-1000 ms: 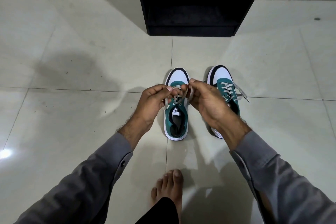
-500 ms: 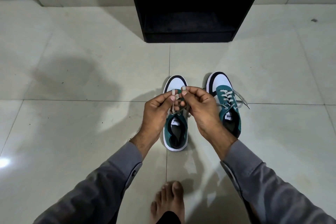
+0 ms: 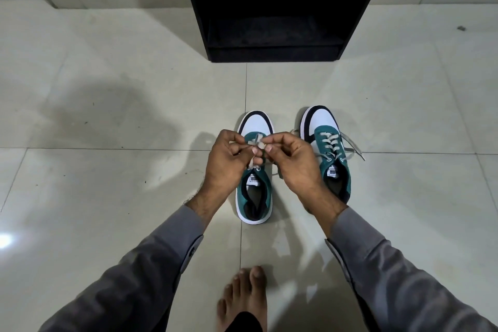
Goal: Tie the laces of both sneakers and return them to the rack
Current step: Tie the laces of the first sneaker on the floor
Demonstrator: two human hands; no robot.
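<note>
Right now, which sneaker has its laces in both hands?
The left sneaker: both hands pinch its laces. The right sneaker sits untouched, laces trailing loose.

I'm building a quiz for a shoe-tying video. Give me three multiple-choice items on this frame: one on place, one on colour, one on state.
1. Where does the rack stand?
A. beyond the sneakers
B. left of the person
C. behind the bare foot

2. What colour is the left sneaker's rear part?
A. red
B. teal
C. yellow

3. How are the right sneaker's laces?
A. bow-tied
B. removed
C. loose, trailing onto the floor

Key: 1 A, the rack stands farther along the floor; 2 B, teal behind a white toe; 3 C, while the left hand and right hand pinch the other sneaker's laces.
</note>
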